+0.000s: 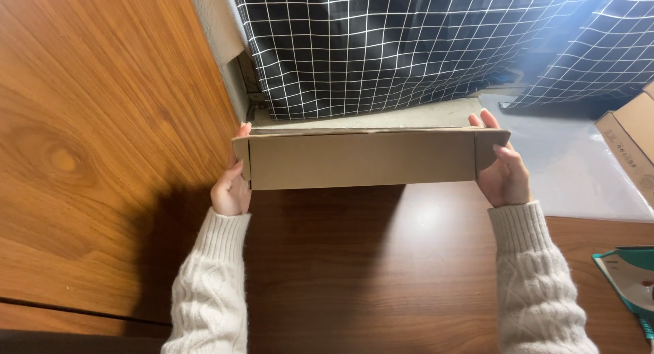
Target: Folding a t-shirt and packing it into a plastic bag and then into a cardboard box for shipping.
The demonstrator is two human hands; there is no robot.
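Observation:
A long, flat brown cardboard box [361, 158] is held up on edge over the dark wooden table [354, 272], its broad side facing me. My left hand [231, 183] grips its left end flap, fingers wrapped around the edge. On the other end my right hand [503, 168] clasps the right flap. Both arms wear cream cable-knit sleeves.
A black cloth with a white grid [409, 47] hangs behind the box. A clear plastic sheet [579, 170] lies at the right, with another cardboard box [633, 143] at the right edge. A teal and white object [633, 286] sits at the lower right. A wood panel [95, 136] fills the left.

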